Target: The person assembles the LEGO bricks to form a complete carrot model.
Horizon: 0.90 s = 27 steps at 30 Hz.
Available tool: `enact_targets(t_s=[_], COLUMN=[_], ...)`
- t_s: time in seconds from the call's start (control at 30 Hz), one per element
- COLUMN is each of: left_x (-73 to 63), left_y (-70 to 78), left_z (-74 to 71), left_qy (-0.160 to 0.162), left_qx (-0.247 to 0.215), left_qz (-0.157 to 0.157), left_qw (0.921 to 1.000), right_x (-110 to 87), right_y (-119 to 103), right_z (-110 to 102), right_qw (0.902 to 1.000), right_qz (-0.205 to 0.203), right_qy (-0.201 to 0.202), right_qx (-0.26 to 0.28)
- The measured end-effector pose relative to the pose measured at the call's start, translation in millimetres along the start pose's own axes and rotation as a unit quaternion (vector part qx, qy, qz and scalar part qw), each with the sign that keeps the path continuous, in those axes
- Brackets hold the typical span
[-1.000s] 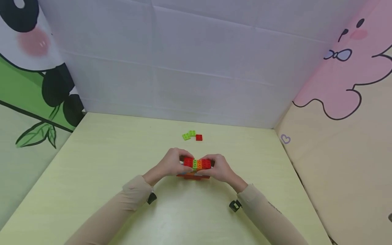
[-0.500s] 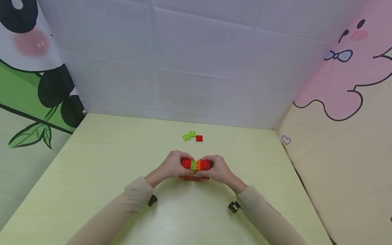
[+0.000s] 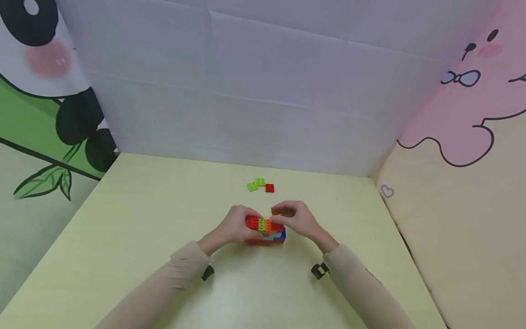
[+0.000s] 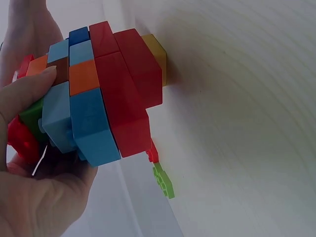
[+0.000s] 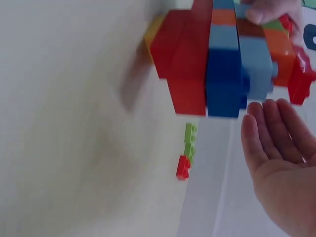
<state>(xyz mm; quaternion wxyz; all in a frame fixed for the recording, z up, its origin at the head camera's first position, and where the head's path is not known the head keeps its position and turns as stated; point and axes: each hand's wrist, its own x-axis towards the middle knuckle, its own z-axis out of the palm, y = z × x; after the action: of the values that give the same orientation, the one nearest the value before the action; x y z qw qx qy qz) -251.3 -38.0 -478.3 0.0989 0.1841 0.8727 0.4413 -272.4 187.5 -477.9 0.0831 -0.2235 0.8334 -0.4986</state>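
Observation:
A stacked structure of toy building bricks [image 3: 274, 236] stands on the table in front of me. Its top row shows red, green and orange bricks, with light blue, dark blue and red layers beneath. My left hand [image 3: 237, 224] grips its left end, the thumb [image 4: 29, 94] pressed on the front face near a brown brick. A yellow brick [image 4: 157, 57] shows at the base. Beside the right end is my right hand [image 3: 297, 220]; in the right wrist view its straight fingers [image 5: 269, 131] hold nothing, close to the dark blue brick [image 5: 224, 84].
Behind the structure lie two loose lime green bricks [image 3: 252, 186] and a red brick [image 3: 269, 188]. The pale table [image 3: 164, 196] meets a white cloth wall [image 3: 263, 114] at the back. Printed panels flank both sides.
The right hand has let go of the structure's right end and drawn slightly away, baring the blue bricks there. The left hand keeps its grip.

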Motion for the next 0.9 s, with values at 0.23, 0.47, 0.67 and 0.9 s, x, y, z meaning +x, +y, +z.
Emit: enact_targets(t_s=[0.23, 0.47, 0.67, 0.9], left_x=[1.0, 2.9, 1.0, -1.8], left_y=[-2.7, -5.0, -0.3, 0.2], left_z=[-2.3, -3.6, -5.2, -2.7], left_qy=[-0.008, -0.016, -0.011, -0.011], left_qx=[0.004, -0.002, -0.003, -0.005], left_qz=[-0.005, -0.007, -0.024, -0.030], left_qw=[1.0000, 0.9998, 0.9996, 0.9995], right_x=[34.1, 72.9, 99.2, 111.1], right_y=[20, 43, 53, 63], right_z=[-9, -10, -8, 0], right_qw=[0.9961, 0.9828, 0.9764, 0.9725], right_qz=[0.042, 0.076, 0.104, 0.106], right_qy=[0.057, 0.083, 0.065, 0.062], right_qx=[-0.052, -0.146, -0.178, -0.198])
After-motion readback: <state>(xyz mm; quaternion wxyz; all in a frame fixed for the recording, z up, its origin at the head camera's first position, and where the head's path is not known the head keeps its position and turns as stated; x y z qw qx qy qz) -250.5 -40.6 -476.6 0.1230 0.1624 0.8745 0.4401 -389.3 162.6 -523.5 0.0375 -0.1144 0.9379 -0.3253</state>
